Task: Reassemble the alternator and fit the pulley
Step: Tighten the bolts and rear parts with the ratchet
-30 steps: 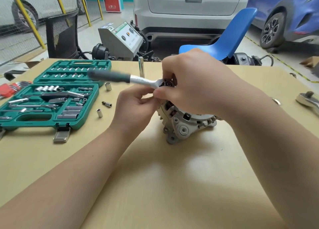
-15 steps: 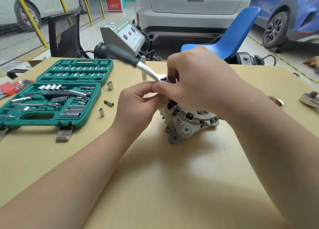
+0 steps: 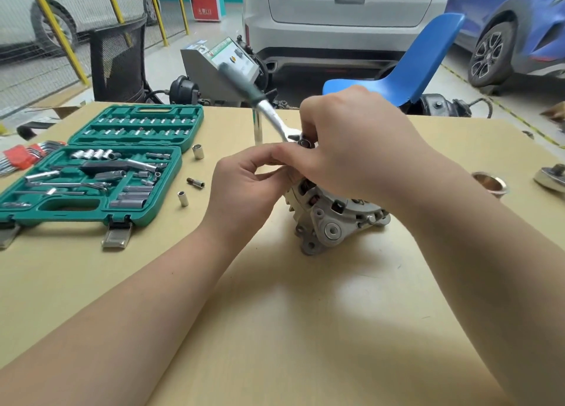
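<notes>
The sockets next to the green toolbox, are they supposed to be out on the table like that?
Three small bits lie loose on the table beside the open green toolbox, not in its slots. A brass-coloured ring also sits alone at the right. Nothing looks broken or spilled.

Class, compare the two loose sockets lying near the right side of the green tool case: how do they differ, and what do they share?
The far socket looks wider; the near socket is slimmer. The far socket stands by the green tool case's hinge; the near socket lies lower, beside its bottom tray. Both are shiny metal, loose on the table.
</notes>
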A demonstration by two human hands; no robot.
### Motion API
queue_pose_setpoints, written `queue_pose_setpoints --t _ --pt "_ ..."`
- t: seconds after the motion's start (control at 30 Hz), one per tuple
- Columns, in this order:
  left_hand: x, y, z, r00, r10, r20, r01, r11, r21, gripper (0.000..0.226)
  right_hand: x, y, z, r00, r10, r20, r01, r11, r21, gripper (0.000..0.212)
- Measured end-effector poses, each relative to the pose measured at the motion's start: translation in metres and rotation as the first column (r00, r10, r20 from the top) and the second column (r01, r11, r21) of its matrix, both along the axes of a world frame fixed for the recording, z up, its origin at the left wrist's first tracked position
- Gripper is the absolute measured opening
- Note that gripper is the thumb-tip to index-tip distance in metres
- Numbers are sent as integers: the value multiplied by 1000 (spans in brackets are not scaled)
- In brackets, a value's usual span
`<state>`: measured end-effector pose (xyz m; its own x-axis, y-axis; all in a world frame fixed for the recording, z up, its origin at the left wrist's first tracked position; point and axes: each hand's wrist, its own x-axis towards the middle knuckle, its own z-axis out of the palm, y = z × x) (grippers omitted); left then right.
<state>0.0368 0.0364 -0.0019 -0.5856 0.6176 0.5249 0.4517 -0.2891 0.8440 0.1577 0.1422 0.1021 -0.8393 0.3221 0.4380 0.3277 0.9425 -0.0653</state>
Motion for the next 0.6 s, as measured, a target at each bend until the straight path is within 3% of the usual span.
queue_pose_setpoints --t 0.1,0.27,0.47,0.6 --pt "-3 2 -2 1000 1 13 -1 1000 18 11 2 3 2 999 44 6 -44 999 -26 48" --pt "-1 0 -5 995 90 42 -86 991 -98 29 6 6 8 985 148 91 -142 988 -67 30" --pt "-1 2 -2 1000 13 4 -13 1000 9 19 1 4 2 1000 20 -1 -20 1000 -22 53" --pt "-1 3 -2 999 9 34 -9 1000 13 18 4 6 6 996 86 29 -84 994 -72 45"
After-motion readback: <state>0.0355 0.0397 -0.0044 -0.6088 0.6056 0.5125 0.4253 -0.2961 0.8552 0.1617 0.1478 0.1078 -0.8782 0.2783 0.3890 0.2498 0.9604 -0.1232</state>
